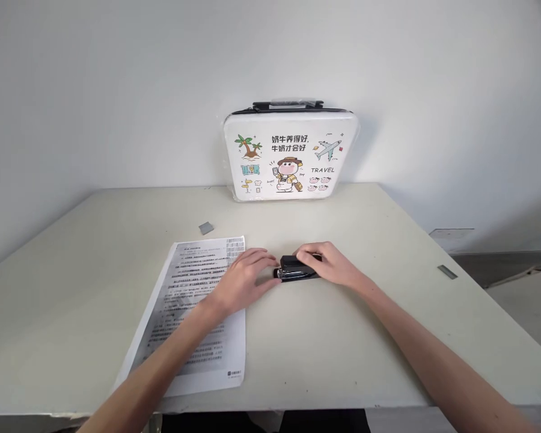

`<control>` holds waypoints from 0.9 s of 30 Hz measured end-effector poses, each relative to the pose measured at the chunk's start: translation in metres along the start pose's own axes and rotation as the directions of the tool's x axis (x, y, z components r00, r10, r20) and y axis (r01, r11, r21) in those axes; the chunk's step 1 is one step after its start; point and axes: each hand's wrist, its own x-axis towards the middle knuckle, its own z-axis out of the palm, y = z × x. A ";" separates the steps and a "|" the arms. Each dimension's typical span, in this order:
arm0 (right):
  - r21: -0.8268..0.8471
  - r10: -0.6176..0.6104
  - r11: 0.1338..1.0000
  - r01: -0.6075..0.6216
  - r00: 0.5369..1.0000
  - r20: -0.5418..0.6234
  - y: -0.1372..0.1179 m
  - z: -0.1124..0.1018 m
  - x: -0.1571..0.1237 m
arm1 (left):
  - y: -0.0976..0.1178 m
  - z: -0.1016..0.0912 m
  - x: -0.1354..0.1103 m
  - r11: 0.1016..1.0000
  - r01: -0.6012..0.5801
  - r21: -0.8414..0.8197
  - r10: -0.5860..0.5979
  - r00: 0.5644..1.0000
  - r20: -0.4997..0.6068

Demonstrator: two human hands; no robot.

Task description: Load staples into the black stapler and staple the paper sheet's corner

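Note:
A black stapler (pixel 291 269) lies on the table, its front end pointing left. My right hand (pixel 327 261) is closed around its rear part, with the thumb on top. My left hand (pixel 246 276) reaches over the right edge of a printed sheet of paper (pixel 198 367), fingers stretched out. Its fingertips come close to the stapler's front end; whether they touch it I cannot tell. The sheet lies flat to the left, and my left hand and forearm cover part of its text.
At the back, a white case (pixel 293 156) with cartoon prints and a black handle stands against the wall. A small grey piece (pixel 206 228) lies behind the paper. Another grey strip (pixel 447 272) lies near the table's (pixel 342 349) right edge.

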 end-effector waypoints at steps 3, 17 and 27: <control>0.100 0.038 0.994 -0.032 0.997 -0.062 0.002 -0.004 0.002 | 0.000 0.009 0.005 0.999 0.021 -0.028 -0.022 0.999 -0.023; 0.303 0.083 0.952 -0.049 0.991 -0.102 0.022 -0.004 0.012 | -0.001 0.017 0.006 0.993 0.049 -0.111 -0.061 0.992 -0.108; 0.381 0.095 0.924 -0.044 0.989 -0.114 0.023 -0.007 0.010 | -0.002 0.014 0.006 0.994 0.052 -0.098 -0.063 0.991 -0.117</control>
